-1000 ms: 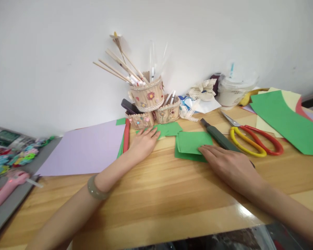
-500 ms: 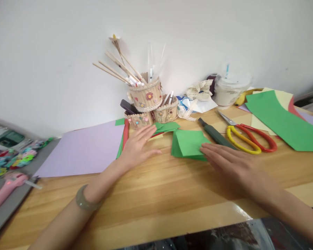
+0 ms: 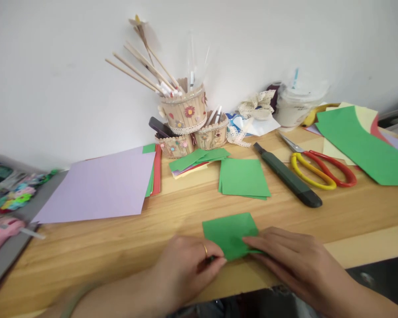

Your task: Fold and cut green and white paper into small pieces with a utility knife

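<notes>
left hand (image 3: 187, 267), right hand (image 3: 296, 260): both pinching green paper square (image 3: 230, 232); green stack (image 3: 244, 177) beyond (cutter (image 3: 287, 176) alongside)

The left forearm (image 3: 119, 296) comes in from the lower left, nearly level, and the left hand (image 3: 185, 265) turns inward, its fingers (image 3: 210, 247) curled and its thumb (image 3: 212, 271) meeting the forefinger in a pinch. The right forearm (image 3: 365, 296) slants up from the lower right; the right hand (image 3: 298, 256) shows its back, fingers extended together, pointing left, thumb below them. The hands face each other, near but apart.
</notes>
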`<state>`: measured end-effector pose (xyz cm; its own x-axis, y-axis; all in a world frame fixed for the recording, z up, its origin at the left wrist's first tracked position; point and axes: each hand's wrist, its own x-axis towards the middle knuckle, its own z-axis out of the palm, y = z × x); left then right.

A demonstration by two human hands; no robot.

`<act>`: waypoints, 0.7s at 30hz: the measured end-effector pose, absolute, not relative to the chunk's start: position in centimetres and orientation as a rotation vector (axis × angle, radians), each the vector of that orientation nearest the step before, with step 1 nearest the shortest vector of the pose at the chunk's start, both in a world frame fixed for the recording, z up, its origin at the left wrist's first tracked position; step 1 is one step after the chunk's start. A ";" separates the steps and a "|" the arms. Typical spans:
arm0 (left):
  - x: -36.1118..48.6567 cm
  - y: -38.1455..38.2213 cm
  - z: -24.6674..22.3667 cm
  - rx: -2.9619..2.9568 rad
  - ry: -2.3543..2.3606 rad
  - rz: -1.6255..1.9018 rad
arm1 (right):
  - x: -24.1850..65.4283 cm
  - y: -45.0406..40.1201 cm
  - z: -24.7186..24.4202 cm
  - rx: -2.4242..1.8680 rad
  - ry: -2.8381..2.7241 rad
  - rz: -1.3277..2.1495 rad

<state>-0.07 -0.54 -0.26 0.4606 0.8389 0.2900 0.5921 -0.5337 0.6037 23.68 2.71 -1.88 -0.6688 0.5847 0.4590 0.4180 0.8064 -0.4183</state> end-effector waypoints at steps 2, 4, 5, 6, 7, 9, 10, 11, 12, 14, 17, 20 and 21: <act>-0.2 -0.3 -0.1 2.082 1.316 0.694 | 23.7 2.7 -2.2 -0.864 -2.343 0.382; -0.2 0.2 0.0 1.888 1.434 0.584 | 23.6 2.8 -2.4 -0.973 -2.311 0.311; -0.2 0.5 -0.1 1.797 1.474 0.546 | 23.4 2.9 -2.5 -1.021 -2.301 0.264; -0.2 0.7 -0.1 1.714 1.503 0.520 | 23.2 2.9 -2.6 -1.065 -2.292 0.223; -0.2 1.0 -0.3 1.648 1.520 0.509 | 23.0 3.0 -2.7 -1.101 -2.287 0.189; -0.1 1.5 -0.5 1.574 1.536 0.506 | 22.6 3.2 -2.8 -1.154 -2.275 0.122; -0.1 1.7 -0.7 1.560 1.544 0.509 | 22.3 3.2 -2.9 -1.175 -2.265 0.083; 0.0 1.9 -0.8 1.552 1.553 0.515 | 22.1 3.2 -2.9 -1.197 -2.252 0.043; 0.0 2.0 -0.9 1.544 1.561 0.523 | 21.9 3.2 -2.9 -1.221 -2.236 0.007; 0.1 2.1 -1.1 1.532 1.576 0.536 | 21.5 3.2 -2.9 -1.273 -2.200 -0.026; 0.2 2.3 -1.0 1.551 1.595 0.547 | 21.2 3.1 -2.8 -1.340 -2.145 -0.024; 0.2 2.3 -1.0 1.627 1.585 0.554 | 21.0 2.9 -2.8 -1.355 -2.135 -0.053; 0.2 2.3 -1.1 1.662 1.577 0.565 | 21.0 2.8 -2.8 -1.345 -2.138 -0.057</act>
